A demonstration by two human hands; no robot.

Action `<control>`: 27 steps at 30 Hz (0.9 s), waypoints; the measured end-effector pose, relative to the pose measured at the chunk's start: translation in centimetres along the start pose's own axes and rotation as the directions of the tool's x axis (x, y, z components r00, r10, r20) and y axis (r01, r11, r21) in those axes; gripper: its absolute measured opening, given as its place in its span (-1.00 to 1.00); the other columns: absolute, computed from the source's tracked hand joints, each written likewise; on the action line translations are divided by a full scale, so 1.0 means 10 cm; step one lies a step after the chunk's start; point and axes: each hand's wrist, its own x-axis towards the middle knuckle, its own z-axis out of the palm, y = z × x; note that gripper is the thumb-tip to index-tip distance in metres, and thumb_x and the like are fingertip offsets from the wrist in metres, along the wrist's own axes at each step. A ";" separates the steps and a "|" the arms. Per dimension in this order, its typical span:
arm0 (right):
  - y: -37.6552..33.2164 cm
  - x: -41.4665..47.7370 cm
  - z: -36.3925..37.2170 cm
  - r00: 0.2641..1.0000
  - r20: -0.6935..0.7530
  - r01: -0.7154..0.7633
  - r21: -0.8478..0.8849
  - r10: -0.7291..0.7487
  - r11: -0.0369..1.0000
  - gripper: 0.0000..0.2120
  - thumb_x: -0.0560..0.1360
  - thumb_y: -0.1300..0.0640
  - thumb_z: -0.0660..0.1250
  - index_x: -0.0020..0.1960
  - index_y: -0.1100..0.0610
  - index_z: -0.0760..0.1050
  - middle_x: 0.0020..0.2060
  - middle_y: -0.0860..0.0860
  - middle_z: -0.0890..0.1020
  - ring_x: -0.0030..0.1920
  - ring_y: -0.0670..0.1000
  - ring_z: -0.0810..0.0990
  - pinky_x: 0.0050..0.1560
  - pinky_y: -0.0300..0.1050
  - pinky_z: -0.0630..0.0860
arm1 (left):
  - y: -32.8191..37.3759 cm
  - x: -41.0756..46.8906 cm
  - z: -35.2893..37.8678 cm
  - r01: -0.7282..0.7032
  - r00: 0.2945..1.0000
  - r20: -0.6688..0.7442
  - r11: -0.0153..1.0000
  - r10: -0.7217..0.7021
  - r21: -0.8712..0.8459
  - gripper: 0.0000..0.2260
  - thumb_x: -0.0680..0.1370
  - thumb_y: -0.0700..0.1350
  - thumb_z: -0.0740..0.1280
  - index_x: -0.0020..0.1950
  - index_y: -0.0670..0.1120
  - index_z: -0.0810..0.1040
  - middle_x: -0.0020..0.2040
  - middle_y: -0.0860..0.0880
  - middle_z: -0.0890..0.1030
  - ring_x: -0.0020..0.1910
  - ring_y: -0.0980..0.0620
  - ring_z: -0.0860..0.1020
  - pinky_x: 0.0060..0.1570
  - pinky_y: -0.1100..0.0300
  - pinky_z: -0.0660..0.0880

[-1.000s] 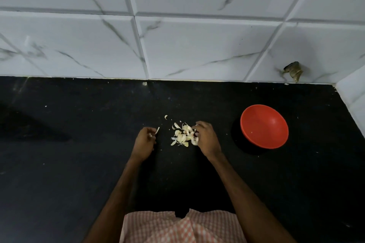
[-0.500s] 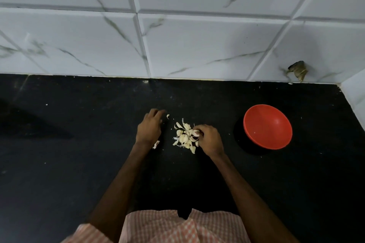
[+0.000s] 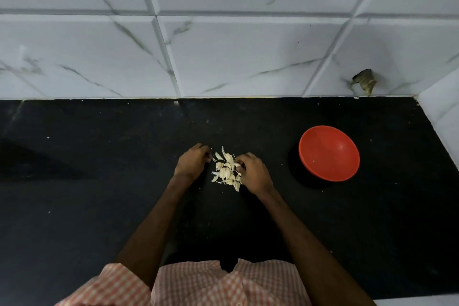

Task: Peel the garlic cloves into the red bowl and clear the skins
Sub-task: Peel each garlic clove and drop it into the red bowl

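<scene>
Head view: likely clearing skins. Your right hand [image 3: 253, 173] fingers pinch pale papery garlic skins [image 3: 225, 172]; left hand [image 3: 191, 163] fingers curl beside, hold unclear. Next, scoop them together.

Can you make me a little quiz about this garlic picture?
1. Which is nearer the red bowl: the left hand or the right hand?
2. True or false: the pile of garlic skins lies inside the red bowl.
3. The pile of garlic skins lies on: A) a plate, B) the black counter, C) a cutting board.

Key: 1 right hand; 2 false; 3 B.
</scene>
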 end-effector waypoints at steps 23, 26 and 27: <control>-0.29 -0.19 -0.15 0.937 0.091 -0.266 0.810 0.336 0.523 -0.86 0.54 0.42 0.35 -0.05 0.25 0.65 -0.17 0.12 0.71 -0.24 0.03 0.69 -0.20 -0.12 0.65 | 0.69 -0.48 0.39 -0.041 0.986 -0.096 0.369 -0.134 -0.929 -0.89 0.57 -0.20 0.44 -0.10 -0.15 0.53 -0.26 -0.09 0.64 -0.40 0.00 0.60 -0.53 0.21 0.45; -0.33 -0.16 -0.16 0.916 0.116 -0.302 0.828 0.384 0.472 -0.84 0.56 0.40 0.33 -0.05 0.24 0.65 -0.20 0.12 0.69 -0.29 0.00 0.65 -0.27 -0.17 0.61 | 0.72 -0.45 0.38 -0.017 0.983 -0.075 0.320 -0.169 -0.947 -0.89 0.57 -0.18 0.44 -0.13 -0.11 0.57 -0.27 -0.12 0.65 -0.37 -0.01 0.63 -0.48 0.20 0.49; -0.34 -0.14 -0.17 0.910 0.125 -0.311 0.837 0.396 0.450 -0.82 0.57 0.39 0.32 -0.08 0.21 0.66 -0.22 0.11 0.69 -0.30 -0.02 0.65 -0.27 -0.17 0.61 | 0.73 -0.44 0.38 -0.007 0.981 -0.066 0.309 -0.182 -0.951 -0.90 0.58 -0.17 0.43 -0.13 -0.12 0.58 -0.26 -0.14 0.66 -0.35 -0.03 0.64 -0.47 0.18 0.50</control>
